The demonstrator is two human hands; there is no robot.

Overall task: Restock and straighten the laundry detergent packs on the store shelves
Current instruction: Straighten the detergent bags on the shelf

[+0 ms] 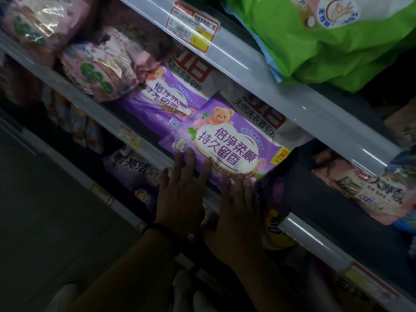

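A purple detergent pack (227, 140) with a teddy bear and a white cloud label lies at the front of the middle shelf (108, 122). My left hand (182, 190) rests flat on its lower left edge, fingers spread. My right hand (236, 212) presses flat on its lower right edge, fingertips touching the pack. Neither hand grips it. A second purple pack (162, 97) of the same kind lies behind it to the left. White packs with red lettering (261, 109) stand behind both.
Pink packs (101, 70) fill the shelf's left part. A green pack (333, 41) lies on the upper shelf, behind its rail (247, 64) with a price tag (193, 28). Dark purple packs (135, 170) sit on the lower shelf. Pink-and-white packs (364, 188) lie at the right.
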